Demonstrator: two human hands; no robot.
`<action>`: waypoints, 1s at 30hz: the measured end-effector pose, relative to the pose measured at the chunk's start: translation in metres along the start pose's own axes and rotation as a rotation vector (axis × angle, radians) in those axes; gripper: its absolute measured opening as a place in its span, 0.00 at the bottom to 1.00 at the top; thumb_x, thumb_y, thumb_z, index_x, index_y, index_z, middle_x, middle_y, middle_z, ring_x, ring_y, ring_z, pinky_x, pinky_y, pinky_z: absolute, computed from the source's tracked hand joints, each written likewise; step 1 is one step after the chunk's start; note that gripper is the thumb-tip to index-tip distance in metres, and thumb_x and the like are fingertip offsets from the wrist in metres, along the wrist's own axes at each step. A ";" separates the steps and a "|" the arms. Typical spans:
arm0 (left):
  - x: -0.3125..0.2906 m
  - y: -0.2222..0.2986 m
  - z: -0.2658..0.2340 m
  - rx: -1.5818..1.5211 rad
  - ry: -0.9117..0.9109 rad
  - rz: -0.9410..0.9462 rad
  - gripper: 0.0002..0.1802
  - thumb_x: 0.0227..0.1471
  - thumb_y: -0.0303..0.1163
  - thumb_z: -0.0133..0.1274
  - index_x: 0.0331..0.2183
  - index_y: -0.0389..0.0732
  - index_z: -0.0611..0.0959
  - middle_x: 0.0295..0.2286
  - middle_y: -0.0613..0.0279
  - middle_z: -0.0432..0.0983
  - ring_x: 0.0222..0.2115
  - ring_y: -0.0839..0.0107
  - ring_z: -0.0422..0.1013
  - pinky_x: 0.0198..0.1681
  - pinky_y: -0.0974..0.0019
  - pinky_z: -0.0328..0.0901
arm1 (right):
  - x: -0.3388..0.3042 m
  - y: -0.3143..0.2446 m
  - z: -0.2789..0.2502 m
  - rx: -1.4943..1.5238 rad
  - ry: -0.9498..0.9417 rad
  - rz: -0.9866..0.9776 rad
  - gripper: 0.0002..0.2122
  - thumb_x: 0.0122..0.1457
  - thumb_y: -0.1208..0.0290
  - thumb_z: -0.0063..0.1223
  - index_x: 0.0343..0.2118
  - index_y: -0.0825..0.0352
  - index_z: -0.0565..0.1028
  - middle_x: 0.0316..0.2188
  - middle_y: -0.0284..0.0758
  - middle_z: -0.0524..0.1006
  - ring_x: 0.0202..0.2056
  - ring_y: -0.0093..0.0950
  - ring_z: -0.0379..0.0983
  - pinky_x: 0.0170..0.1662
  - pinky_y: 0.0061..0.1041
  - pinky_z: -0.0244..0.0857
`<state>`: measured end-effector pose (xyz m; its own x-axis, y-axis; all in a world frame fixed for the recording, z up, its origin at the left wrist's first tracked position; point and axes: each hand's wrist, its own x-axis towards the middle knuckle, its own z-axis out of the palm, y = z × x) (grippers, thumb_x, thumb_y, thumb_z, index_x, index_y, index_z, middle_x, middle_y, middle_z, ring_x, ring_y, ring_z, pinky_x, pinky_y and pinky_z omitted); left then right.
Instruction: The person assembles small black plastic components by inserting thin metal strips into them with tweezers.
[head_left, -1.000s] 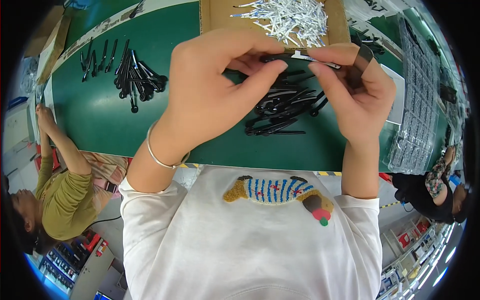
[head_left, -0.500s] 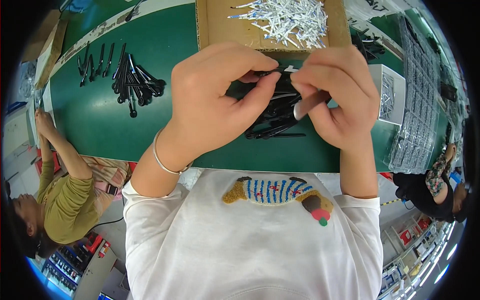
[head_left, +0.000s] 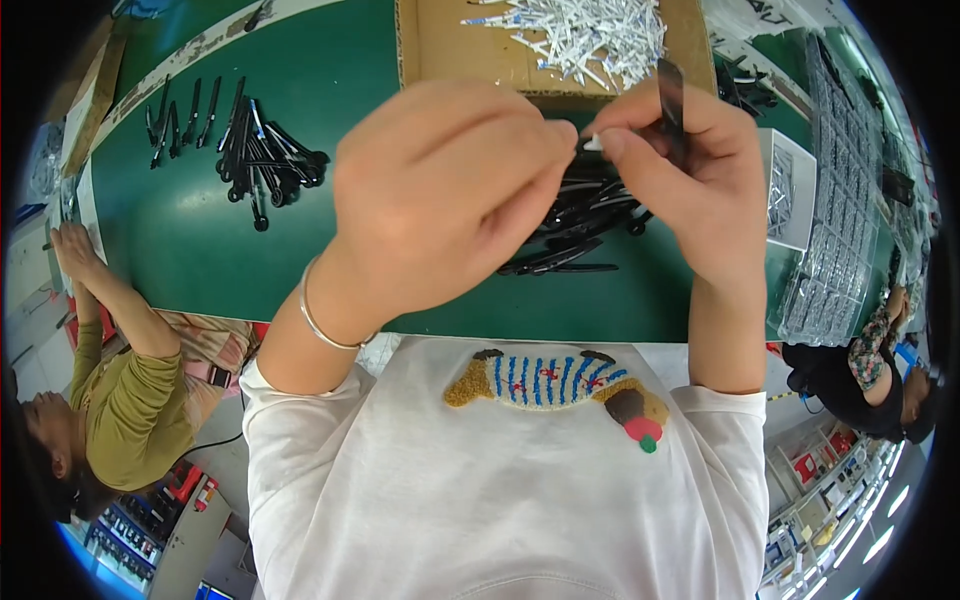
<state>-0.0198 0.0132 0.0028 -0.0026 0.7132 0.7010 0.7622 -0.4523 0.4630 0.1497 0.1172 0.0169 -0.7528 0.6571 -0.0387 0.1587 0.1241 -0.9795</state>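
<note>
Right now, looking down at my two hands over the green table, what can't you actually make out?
- Small white piece between both hands, head view: mostly covered by fingertips, too small to identify.
- Left hand: its back hides its grip.
- Black strip in the right hand: lower end hidden behind fingers.
- Black parts pile: largely hidden under both hands.
- Cardboard box of white pieces: cut off by the top edge.
</note>
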 end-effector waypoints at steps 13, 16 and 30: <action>-0.003 0.005 -0.001 -0.254 -0.089 -0.548 0.08 0.40 0.15 0.57 0.28 0.31 0.80 0.26 0.63 0.76 0.26 0.79 0.72 0.32 0.77 0.68 | 0.012 0.003 0.006 -0.914 0.213 -1.011 0.08 0.38 0.84 0.58 0.24 0.70 0.75 0.24 0.36 0.74 0.22 0.30 0.70 0.25 0.22 0.65; -0.003 0.001 -0.002 -0.266 -0.051 -0.537 0.07 0.41 0.15 0.57 0.29 0.31 0.80 0.26 0.64 0.76 0.27 0.79 0.72 0.33 0.77 0.68 | 0.002 0.008 -0.007 -0.608 0.253 -0.849 0.06 0.45 0.84 0.56 0.29 0.73 0.74 0.28 0.39 0.75 0.24 0.22 0.68 0.25 0.16 0.61; 0.001 -0.017 -0.013 -0.223 0.171 -0.573 0.07 0.45 0.17 0.57 0.32 0.31 0.80 0.25 0.65 0.76 0.24 0.83 0.70 0.27 0.83 0.62 | -0.006 0.024 -0.098 -0.765 0.541 -0.152 0.10 0.59 0.74 0.49 0.43 0.68 0.75 0.36 0.31 0.78 0.38 0.18 0.73 0.43 0.16 0.63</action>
<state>-0.0407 0.0149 0.0029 -0.4872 0.7877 0.3771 0.4567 -0.1383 0.8788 0.2204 0.1887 0.0131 -0.4326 0.8252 0.3632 0.6032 0.5643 -0.5637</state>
